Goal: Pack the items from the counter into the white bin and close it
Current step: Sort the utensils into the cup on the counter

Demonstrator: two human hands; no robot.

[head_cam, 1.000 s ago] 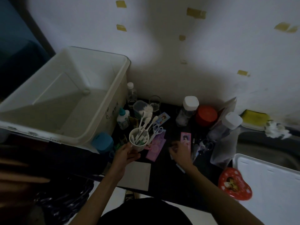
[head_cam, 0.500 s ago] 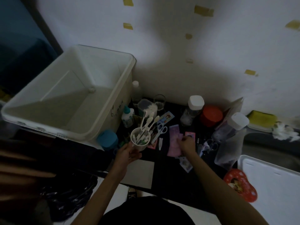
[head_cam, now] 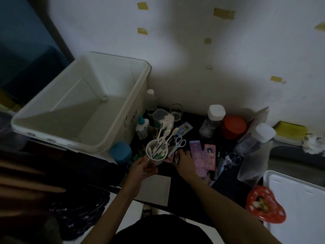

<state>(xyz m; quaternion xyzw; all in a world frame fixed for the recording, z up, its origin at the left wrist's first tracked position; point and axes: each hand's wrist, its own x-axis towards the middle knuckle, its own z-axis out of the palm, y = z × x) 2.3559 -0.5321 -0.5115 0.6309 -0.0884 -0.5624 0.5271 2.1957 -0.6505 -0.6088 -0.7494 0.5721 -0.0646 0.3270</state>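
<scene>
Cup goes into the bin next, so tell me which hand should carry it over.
Left. The left hand already grips the white cup of toothbrushes and is on the side nearer the open white bin. The right hand is busy at the small cards, farther from the bin.

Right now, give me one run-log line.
left hand: holds toothbrush cup | right hand: on cards, grip unclear | white bin: open, nothing visible inside

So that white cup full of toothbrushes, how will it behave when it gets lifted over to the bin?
The cup is probably top-heavy: the toothbrushes stick out well above the rim and lean right, so tilting could spill them. It looks rigid and light; the left hand grips it alone.
</scene>
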